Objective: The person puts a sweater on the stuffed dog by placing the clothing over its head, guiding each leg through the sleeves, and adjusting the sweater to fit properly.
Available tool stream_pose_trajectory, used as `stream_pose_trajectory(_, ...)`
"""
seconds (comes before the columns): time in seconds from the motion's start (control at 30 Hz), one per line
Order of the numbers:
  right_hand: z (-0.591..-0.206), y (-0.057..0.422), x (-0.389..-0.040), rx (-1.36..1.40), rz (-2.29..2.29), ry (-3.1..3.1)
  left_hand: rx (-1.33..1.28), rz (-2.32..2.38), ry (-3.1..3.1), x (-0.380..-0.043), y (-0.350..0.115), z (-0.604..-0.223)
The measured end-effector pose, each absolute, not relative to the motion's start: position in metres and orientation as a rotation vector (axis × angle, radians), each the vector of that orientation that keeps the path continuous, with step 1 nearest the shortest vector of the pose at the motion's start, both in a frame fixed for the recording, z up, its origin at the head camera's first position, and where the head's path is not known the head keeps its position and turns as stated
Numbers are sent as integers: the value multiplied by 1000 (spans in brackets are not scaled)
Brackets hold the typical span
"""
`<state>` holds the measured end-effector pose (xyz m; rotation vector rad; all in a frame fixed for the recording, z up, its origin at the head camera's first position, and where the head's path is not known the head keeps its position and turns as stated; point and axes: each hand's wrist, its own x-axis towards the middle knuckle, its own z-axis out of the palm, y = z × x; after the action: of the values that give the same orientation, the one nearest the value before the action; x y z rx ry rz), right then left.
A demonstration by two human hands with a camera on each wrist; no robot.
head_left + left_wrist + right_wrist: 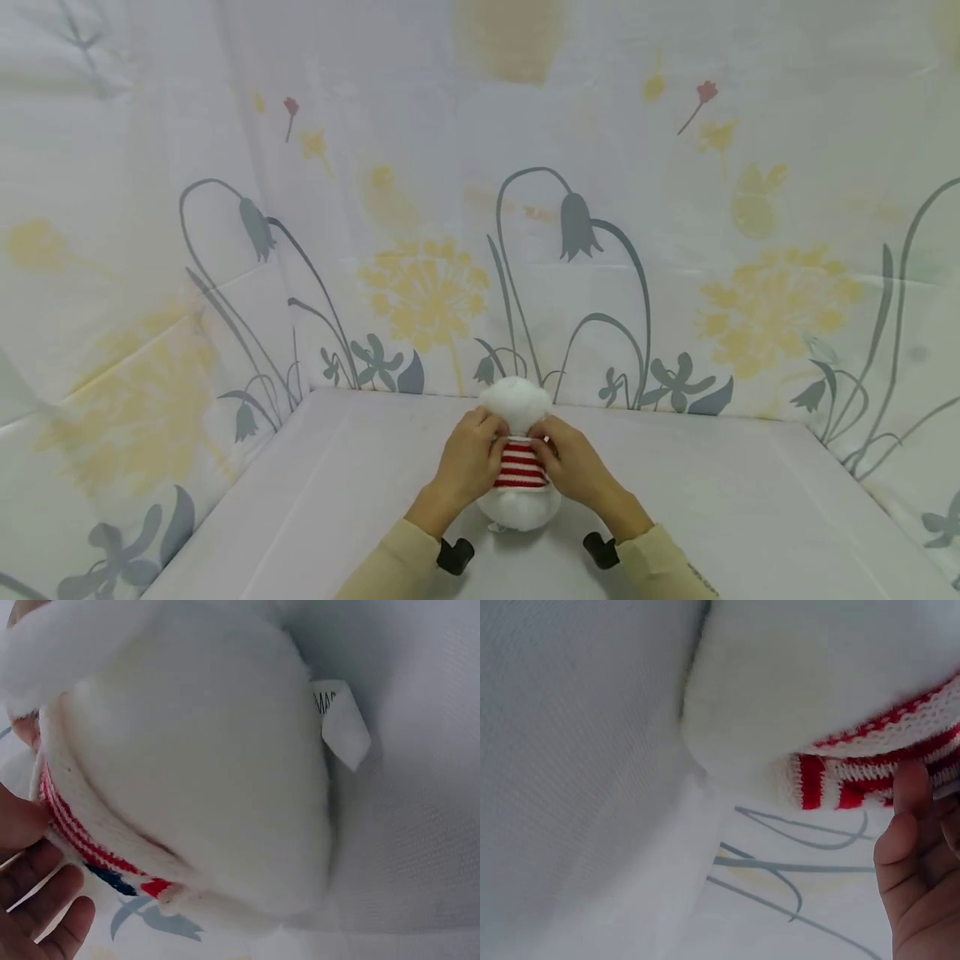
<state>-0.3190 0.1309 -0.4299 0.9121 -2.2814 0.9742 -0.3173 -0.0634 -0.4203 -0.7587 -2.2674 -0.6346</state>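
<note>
A white plush toy point(513, 402) stands upright on the white table, wearing a red-and-white striped knitted sweater point(521, 467). At the sweater's upper left, near the toy's neck, my left hand point(471, 454) pinches the knit. My right hand point(576, 462) does the same on the opposite side. The left wrist view shows the thumb at the sweater's edge, the other left fingers point(52, 889) loosely bent, and a white tag point(345, 724) on the toy's base. In the right wrist view, right fingertips point(913, 784) lie against the striped knit.
The white table point(720, 492) extends on both sides of the toy. Behind and to the sides hangs a pale sheet point(450, 150) printed with grey and yellow flowers. A small black device point(455, 556) sits at the left wrist, another black device point(600, 551) at the right.
</note>
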Motion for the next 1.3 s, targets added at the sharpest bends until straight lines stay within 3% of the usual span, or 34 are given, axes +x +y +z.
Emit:
stream_pose_trajectory(0.5, -418, 139, -309, 990, 1093, -2434, -950, -804, -2454, -314, -68, -414)
stream_pose_trajectory(0.83, -421, 138, -310, 1011, 1113, -2361, -878, -1013, -2239, -309, -62, -419)
stream_pose_trajectory(1.3, -429, 154, -286, 1053, 1146, -2517, -887, -964, -2482, -273, -75, -421)
